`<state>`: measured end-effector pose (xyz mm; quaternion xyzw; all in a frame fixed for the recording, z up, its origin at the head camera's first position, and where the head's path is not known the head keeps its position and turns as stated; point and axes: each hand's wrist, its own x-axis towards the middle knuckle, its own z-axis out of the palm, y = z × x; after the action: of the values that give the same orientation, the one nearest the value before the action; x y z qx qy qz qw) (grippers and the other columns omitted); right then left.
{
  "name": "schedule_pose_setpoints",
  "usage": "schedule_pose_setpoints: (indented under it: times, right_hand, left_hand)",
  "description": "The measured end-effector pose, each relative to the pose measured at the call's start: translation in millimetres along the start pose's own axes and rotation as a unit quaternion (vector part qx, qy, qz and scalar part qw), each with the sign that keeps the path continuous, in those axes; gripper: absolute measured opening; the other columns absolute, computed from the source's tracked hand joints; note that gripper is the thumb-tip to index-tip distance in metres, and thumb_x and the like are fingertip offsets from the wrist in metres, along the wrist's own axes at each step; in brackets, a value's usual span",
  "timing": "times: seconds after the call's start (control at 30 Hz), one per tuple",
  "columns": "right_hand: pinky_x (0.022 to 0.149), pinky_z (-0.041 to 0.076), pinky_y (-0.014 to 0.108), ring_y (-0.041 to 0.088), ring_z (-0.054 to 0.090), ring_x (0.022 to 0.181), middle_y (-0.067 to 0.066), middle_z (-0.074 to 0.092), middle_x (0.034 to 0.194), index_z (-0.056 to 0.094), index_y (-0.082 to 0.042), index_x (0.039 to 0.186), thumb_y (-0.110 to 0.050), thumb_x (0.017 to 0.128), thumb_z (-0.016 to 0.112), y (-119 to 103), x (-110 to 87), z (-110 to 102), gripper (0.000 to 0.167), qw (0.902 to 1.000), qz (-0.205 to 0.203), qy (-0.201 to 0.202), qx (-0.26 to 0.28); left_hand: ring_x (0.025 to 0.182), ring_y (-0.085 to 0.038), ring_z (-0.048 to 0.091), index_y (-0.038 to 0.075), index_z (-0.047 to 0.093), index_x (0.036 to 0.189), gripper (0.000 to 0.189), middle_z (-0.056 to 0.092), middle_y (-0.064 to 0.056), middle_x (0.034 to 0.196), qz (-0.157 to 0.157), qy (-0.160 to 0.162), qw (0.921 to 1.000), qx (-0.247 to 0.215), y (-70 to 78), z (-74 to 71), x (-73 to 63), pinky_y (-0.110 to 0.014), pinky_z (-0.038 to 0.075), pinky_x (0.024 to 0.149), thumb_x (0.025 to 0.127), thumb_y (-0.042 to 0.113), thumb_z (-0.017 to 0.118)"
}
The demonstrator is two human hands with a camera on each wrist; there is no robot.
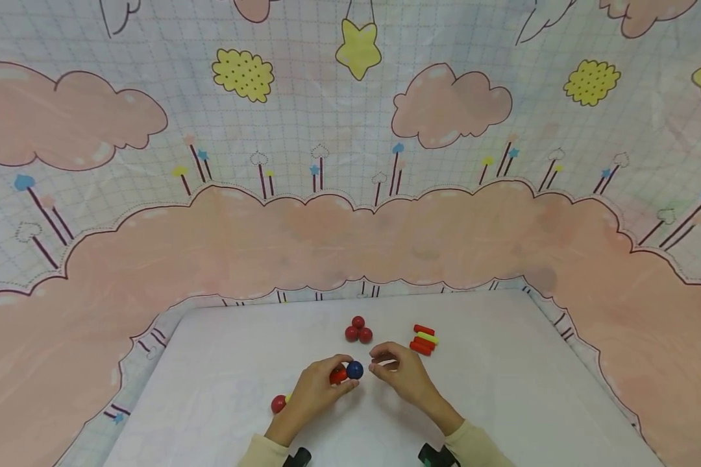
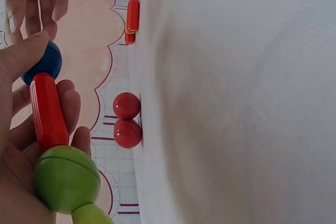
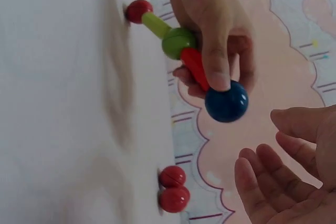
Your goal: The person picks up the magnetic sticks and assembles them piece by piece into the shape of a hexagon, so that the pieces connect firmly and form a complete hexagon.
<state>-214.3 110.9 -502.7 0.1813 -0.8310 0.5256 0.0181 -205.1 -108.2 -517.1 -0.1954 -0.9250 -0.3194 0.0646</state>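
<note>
My left hand (image 1: 315, 389) grips a chain of toy balls and rods. At its near end in the head view sits a red ball (image 1: 278, 404). A yellow-green rod (image 3: 156, 26) joins that to a green ball (image 2: 67, 179), which the head view hides behind the hand. From there a red rod (image 2: 48, 111) runs to a blue ball (image 1: 354, 370) at the other end, with my left thumb against it. My right hand (image 1: 407, 377) hovers just right of the blue ball, apart from it, its fingers loosely bent and holding nothing.
Three red balls (image 1: 365, 335) lie grouped on the white table (image 1: 239, 350) beyond the hands. To their right lies a small row of red rods (image 1: 420, 348) with a yellow rod (image 1: 427, 338) among them. A patterned cloth (image 1: 350, 246) hangs behind the table.
</note>
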Motion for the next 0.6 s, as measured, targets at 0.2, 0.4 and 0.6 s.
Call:
schedule_pose_setpoints:
  times: [0.2,0.4,0.6]
  right_hand:
    - [0.082,0.054,0.017,0.019,0.067,0.098,0.011,0.07,0.108,0.067,-0.013,0.11,-0.018,0.088,0.074,1.0,-3.4,-15.9,0.024,0.9991,0.011,0.03,-0.026]
    - [0.081,0.051,0.015,0.018,0.066,0.098,0.009,0.07,0.107,0.069,-0.016,0.108,-0.013,0.085,0.076,10.6,-2.7,-27.9,0.024,0.9965,0.03,0.063,-0.046]
    - [0.078,0.053,0.018,0.017,0.066,0.094,0.008,0.071,0.103,0.07,-0.016,0.105,-0.01,0.083,0.078,21.3,-2.4,-38.1,0.024,0.9929,0.025,0.094,-0.068]
  left_hand:
    - [0.094,-0.015,0.063,0.019,0.064,0.122,0.045,0.072,0.0,0.109,-0.008,-0.009,0.9999,-0.003,0.1,-1.3,0.5,-0.037,0.055,0.085,0.086,0.046,0.072]
    - [0.098,-0.017,0.062,0.02,0.063,0.124,0.047,0.071,-0.002,0.113,-0.021,-0.022,0.9994,-0.014,-0.4,-1.5,-0.2,-0.04,0.055,0.088,0.086,0.048,0.071]
    - [0.098,-0.017,0.062,0.02,0.063,0.124,0.047,0.071,-0.002,0.113,-0.019,-0.022,0.9995,-0.013,-1.4,-1.0,-0.1,-0.04,0.055,0.087,0.087,0.047,0.07]
